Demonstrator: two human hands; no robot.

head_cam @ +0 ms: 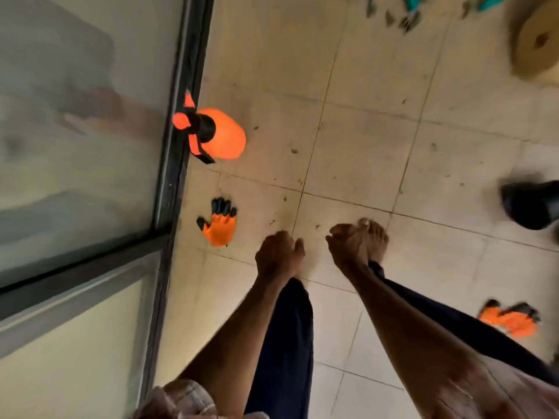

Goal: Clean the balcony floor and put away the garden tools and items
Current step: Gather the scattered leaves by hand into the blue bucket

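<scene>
The tiled floor carries scattered dark specks of dirt. An orange and black glove lies flat on it near the dark door frame, and an orange sprayer sits further along, touching that frame. A second glove lies well apart at the right. At the top edge, blurred teal tools lie among loose debris, near a tan roll. A black object shows at the right edge, too blurred to name. The left hand has its fingers clenched on nothing. The right hand hangs with fingers loosely curled and empty, above a bare foot.
</scene>
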